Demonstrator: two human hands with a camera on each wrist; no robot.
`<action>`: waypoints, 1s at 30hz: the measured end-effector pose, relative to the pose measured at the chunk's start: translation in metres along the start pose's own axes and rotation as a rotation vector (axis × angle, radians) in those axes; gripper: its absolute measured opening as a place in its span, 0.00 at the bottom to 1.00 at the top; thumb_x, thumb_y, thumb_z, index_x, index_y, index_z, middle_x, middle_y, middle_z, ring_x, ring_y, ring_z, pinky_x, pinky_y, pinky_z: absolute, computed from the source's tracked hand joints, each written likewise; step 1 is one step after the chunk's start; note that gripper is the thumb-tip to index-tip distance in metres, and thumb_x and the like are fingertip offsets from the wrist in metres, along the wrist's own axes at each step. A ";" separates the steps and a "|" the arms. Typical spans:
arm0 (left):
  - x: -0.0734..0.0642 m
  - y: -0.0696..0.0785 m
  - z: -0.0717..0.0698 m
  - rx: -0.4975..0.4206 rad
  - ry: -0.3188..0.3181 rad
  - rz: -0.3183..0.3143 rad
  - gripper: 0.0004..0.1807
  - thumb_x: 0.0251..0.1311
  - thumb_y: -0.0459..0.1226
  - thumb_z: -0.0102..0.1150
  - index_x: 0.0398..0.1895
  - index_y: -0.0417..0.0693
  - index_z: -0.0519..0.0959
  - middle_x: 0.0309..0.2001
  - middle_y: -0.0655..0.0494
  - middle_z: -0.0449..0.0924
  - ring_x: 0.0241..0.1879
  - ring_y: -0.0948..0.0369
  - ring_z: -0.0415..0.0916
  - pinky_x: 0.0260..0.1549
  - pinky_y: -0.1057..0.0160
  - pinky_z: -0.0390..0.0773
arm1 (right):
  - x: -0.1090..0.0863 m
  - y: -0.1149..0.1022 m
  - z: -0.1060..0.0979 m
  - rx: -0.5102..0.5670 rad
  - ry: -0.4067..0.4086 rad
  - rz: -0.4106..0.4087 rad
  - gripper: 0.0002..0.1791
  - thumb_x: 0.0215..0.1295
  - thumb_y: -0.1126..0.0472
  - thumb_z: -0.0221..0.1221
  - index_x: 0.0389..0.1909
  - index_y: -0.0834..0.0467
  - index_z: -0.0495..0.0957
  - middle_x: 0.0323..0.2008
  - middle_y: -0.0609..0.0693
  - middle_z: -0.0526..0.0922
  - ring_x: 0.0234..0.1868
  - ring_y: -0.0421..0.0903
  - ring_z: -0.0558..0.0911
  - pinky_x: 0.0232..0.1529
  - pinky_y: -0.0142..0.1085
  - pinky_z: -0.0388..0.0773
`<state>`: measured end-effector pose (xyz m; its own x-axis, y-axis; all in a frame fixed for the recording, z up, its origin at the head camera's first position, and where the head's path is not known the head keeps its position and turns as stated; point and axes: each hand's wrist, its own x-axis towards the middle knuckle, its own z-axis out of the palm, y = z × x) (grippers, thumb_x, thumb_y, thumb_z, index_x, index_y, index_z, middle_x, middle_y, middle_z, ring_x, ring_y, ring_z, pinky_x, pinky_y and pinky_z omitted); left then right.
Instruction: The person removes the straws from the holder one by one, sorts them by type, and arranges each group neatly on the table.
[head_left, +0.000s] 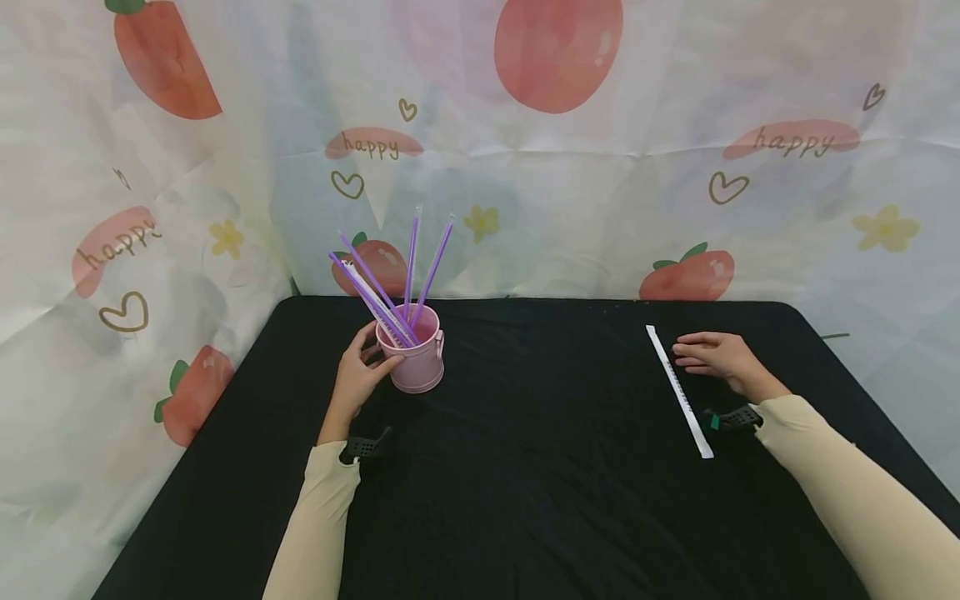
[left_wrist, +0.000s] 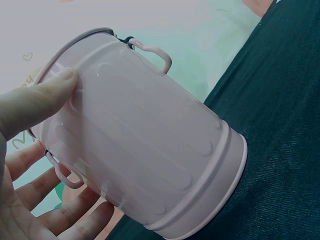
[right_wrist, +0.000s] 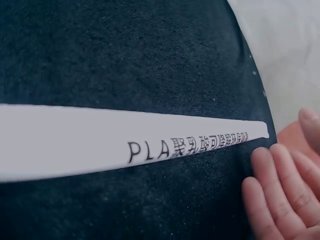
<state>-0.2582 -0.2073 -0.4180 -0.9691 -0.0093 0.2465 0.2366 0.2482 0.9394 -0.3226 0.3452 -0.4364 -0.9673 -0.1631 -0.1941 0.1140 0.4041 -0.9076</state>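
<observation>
My left hand (head_left: 356, 377) holds a small pink metal bucket (head_left: 420, 372) from its left side. In the left wrist view the thumb lies on the wall near the rim, and the fingers spread around the side by a small handle (left_wrist: 64, 175). Several purple straws (head_left: 411, 267) lean out of the bucket, along with a white paper-wrapped straw (head_left: 351, 273). On the right, another white paper-wrapped straw (head_left: 678, 390) with printed lettering lies on the black cloth. Just right of its far half is my right hand (head_left: 718, 360), fingers extended and holding nothing.
A black cloth (head_left: 540, 467) covers the table. Behind it and along the left hangs a pale curtain (head_left: 570, 208) printed with fruit, hearts and flowers. Both wrists wear dark straps, the right one (head_left: 738, 418) lying near the straw on the table.
</observation>
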 end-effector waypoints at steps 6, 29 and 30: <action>0.000 0.001 0.001 -0.008 0.004 -0.005 0.38 0.54 0.29 0.63 0.68 0.35 0.57 0.67 0.34 0.59 0.64 0.36 0.62 0.61 0.40 0.65 | -0.002 -0.001 0.002 0.097 0.044 -0.092 0.27 0.67 0.54 0.54 0.61 0.66 0.64 0.35 0.26 0.81 0.37 0.27 0.82 0.40 0.26 0.81; 0.011 -0.028 0.000 -0.010 0.019 0.024 0.38 0.54 0.28 0.63 0.68 0.38 0.59 0.67 0.37 0.61 0.63 0.38 0.64 0.61 0.41 0.66 | -0.009 -0.070 0.047 0.417 0.072 -0.400 0.14 0.64 0.68 0.56 0.49 0.54 0.76 0.37 0.40 0.86 0.36 0.36 0.86 0.38 0.26 0.82; 0.011 -0.029 0.000 -0.007 0.019 0.028 0.38 0.54 0.29 0.63 0.68 0.39 0.59 0.67 0.38 0.61 0.63 0.38 0.64 0.61 0.41 0.67 | -0.008 -0.074 0.049 0.406 0.078 -0.401 0.14 0.64 0.67 0.56 0.49 0.54 0.76 0.37 0.40 0.86 0.36 0.36 0.86 0.38 0.26 0.82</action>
<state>-0.2756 -0.2145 -0.4426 -0.9605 -0.0212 0.2776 0.2645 0.2422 0.9335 -0.3117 0.2726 -0.3858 -0.9650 -0.1592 0.2084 -0.2020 -0.0556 -0.9778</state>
